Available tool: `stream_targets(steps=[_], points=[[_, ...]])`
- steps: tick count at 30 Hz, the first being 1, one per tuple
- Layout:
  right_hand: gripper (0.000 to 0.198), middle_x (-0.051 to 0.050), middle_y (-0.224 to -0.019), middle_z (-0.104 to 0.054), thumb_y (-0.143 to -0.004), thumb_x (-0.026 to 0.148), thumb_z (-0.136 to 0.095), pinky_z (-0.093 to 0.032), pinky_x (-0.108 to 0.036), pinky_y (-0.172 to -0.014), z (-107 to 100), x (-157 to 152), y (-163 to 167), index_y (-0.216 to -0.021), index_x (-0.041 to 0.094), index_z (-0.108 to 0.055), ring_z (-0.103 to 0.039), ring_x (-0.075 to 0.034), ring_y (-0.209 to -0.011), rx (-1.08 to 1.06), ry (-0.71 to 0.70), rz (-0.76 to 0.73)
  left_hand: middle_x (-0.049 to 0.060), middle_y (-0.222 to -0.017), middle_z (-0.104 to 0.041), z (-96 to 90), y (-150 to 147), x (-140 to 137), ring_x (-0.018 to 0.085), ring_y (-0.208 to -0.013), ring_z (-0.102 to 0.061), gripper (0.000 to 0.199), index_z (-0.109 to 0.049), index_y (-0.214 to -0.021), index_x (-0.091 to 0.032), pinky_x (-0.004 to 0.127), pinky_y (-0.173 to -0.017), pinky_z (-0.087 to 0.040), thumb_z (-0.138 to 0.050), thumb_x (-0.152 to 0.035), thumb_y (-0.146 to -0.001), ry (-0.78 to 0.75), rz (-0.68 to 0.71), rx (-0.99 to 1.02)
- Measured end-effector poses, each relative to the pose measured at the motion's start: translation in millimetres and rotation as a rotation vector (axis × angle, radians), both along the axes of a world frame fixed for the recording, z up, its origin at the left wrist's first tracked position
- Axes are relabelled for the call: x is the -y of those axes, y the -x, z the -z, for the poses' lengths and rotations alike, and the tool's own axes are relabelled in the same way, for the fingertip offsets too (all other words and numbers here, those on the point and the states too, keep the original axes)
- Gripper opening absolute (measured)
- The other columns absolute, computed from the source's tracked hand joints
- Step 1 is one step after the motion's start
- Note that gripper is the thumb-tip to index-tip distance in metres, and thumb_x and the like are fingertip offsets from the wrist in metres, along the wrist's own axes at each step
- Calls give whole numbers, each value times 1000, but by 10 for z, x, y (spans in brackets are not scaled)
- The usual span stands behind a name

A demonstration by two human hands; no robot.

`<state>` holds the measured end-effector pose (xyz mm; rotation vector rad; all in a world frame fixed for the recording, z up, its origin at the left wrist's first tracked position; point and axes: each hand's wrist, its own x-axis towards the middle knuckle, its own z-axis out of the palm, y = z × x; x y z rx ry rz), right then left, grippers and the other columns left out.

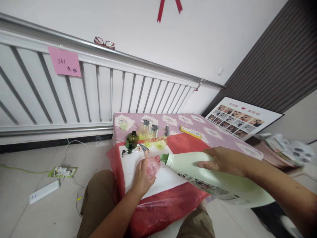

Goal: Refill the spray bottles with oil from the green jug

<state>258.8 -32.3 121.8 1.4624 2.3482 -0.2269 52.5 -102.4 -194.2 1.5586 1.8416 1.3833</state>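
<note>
Here, the left hand (141, 180) curls around a small pink bottle (153, 166) over the white sheet (170, 181) on the counter (210, 134); the right hand (220, 161) clasps a big pale-green jug (187, 163) (tipped nearly sideways), its green spout (163, 158) at the bottle's neck, whether touching I can't tell. Beyond them stand a dark bottle (132, 141) and clear spray bottles (149, 138), then a white radiator (105, 92).

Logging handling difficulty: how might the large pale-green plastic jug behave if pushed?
The jug would likely feel heavy given its bulk, though its fill is unclear. Smooth and rounded, it may slip under the right hand. Held nearly sideways, it could swing.
</note>
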Motion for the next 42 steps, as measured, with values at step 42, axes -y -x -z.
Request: stream_targets(steps=[42], points=[[48,-9,-90,-80,-60,55,-72,-56,-34,-66,1115,-400,-722,-94,20,-75,-73,-31,-80,-974,-103,500,19,-149,-44,237,-76,-1,35,-141,-40,94,-28,-147,-14,49,-118,-33,-69,-25,-64,86,-110,-8]])
